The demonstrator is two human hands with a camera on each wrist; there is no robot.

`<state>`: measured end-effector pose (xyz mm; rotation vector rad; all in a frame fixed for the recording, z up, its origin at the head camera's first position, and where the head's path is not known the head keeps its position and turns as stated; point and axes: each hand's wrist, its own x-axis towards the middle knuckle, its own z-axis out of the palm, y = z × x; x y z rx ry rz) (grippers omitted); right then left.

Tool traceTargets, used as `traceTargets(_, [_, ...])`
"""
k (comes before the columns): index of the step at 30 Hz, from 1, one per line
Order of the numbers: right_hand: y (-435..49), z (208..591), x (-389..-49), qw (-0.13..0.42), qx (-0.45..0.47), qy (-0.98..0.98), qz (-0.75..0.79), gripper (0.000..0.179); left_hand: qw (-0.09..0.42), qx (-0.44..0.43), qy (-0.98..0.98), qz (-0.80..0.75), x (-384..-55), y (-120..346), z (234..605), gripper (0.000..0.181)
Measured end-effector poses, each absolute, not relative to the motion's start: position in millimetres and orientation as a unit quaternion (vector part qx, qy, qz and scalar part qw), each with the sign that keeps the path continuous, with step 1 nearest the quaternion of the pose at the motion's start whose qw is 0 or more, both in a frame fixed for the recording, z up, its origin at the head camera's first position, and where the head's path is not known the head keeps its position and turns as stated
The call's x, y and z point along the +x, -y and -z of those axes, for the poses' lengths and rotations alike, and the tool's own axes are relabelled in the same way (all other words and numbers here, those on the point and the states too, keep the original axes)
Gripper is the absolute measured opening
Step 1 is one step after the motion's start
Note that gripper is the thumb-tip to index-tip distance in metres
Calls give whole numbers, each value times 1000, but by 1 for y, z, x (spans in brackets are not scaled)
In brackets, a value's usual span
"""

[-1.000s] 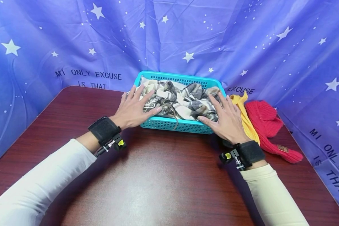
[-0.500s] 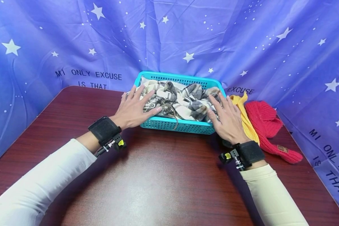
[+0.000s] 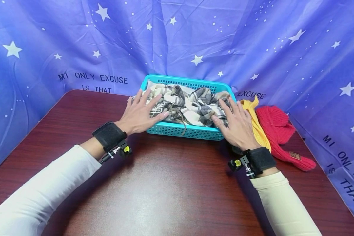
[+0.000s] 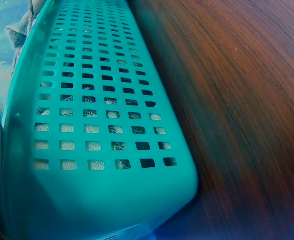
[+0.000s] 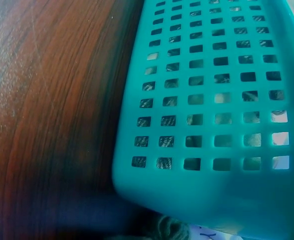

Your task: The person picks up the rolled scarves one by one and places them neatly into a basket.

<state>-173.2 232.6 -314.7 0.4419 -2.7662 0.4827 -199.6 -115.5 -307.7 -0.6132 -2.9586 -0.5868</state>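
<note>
A turquoise perforated plastic basket [image 3: 186, 131] stands at the back of the table, filled with a crumpled plaid scarf [image 3: 194, 103] in cream, grey and black with fringes. My left hand [image 3: 140, 113] lies over the basket's left end with its fingers spread and straight, the thumb near the front rim. Over the right end is my right hand [image 3: 239, 126], fingers also extended, its thumb near the scarf. How firmly either hand touches the rim or cloth cannot be told. Both wrist views show mostly the basket's holed front wall [image 4: 87, 195], with cloth behind the holes.
Right of the basket lie a yellow knitted piece [image 3: 261, 127] and a red knitted item [image 3: 275, 124] with a small brown label. A purple-blue curtain [image 3: 177, 42] with stars hangs behind the dark red wooden table [image 3: 165, 183].
My right thumb has drawn in towards the hand, then shifted slightly back out over the scarf. The left hand, the basket and the scarf look unmoved.
</note>
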Motion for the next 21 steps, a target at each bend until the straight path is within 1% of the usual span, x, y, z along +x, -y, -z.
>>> traceTargets(21, [-233, 315, -173, 151, 158, 961, -166, 81, 34, -201, 961, 189, -200, 116, 308, 81])
